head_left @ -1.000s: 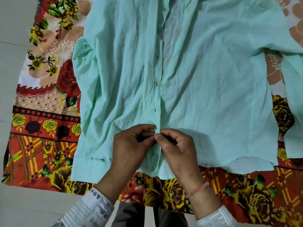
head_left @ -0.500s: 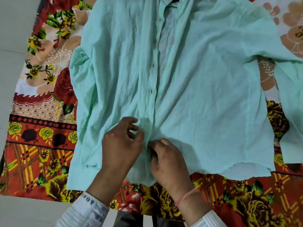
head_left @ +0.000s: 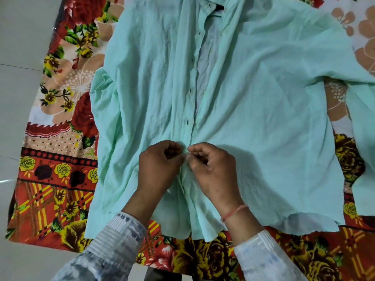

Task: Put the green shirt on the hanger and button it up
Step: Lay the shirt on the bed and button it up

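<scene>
The light green shirt [head_left: 253,110] lies flat, front up, on a flowered cloth, collar at the top. Its front is open from the collar down to the middle, with several dark buttonholes along the left placket. A dark bit of the hanger [head_left: 220,7] shows inside the collar; the rest is hidden under the fabric. My left hand [head_left: 160,165] pinches the left placket low on the shirt. My right hand [head_left: 213,169] pinches the right front edge against it, fingertips of both hands meeting at the seam.
The red, orange and yellow flowered cloth [head_left: 56,179] covers the floor under the shirt. Pale tiled floor [head_left: 18,67] runs along the left. The shirt's right sleeve [head_left: 363,138] hangs down at the right edge.
Both hands moved up the placket from the lower spot and now pinch it a little higher. The view shifted so more of the collar shows.
</scene>
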